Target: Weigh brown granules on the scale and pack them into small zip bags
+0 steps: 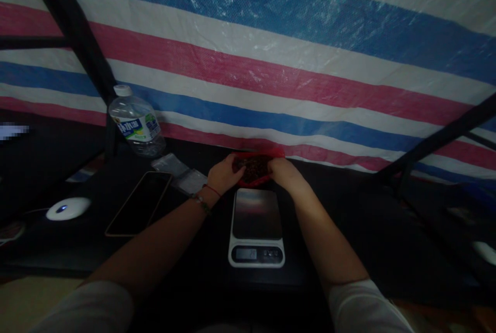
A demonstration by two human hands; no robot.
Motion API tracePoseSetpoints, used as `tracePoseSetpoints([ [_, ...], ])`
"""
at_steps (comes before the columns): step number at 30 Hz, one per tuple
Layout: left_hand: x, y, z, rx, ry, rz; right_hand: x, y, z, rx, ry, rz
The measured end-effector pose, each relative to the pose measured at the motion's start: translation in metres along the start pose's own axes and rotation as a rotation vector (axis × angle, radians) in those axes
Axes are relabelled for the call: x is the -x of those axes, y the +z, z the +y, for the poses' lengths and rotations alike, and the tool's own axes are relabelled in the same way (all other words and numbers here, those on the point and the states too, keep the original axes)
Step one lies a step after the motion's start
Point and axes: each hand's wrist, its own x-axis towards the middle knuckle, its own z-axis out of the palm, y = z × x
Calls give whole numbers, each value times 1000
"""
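Observation:
A red bag [256,168] with small dark pieces in it sits on the dark table just behind a white kitchen scale [256,228]. My left hand [225,173] grips the bag's left edge and my right hand [282,171] grips its right edge. Between them the bag's mouth is held wide. The scale's steel platform carries nothing and its display is lit. A red string and a beaded bracelet circle my left wrist.
A dark phone [139,202] lies left of the scale. Small clear plastic bags [180,172] lie behind it. A water bottle [135,122] stands at the back left. A white mouse [68,208] glows at the far left. A striped tarp [294,59] hangs behind the table.

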Motion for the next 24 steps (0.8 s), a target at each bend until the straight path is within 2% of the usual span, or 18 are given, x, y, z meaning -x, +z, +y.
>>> tracePoseSetpoints([
  [3,0,-2,2,6,-8,-20,2,-6,4,-13,-18,38],
  [10,1,-4,4,2,-15,-14,5,-5,1,-34,-84,-129],
  [12,1,-4,4,-3,-24,-12,6,-8,1,-28,-63,-82],
  [15,0,-5,4,-15,-36,-17,9,-14,3,-28,-6,94],
  [16,0,-5,4,-19,-34,-17,11,-15,4,-27,2,114],
  [21,1,-1,2,-38,25,-20,15,-13,2,-67,-99,-121],
  [22,1,0,2,-44,36,-30,13,-10,1,-89,-126,-106],
  [24,1,2,2,-56,52,-50,5,-2,-3,-129,-166,7],
])
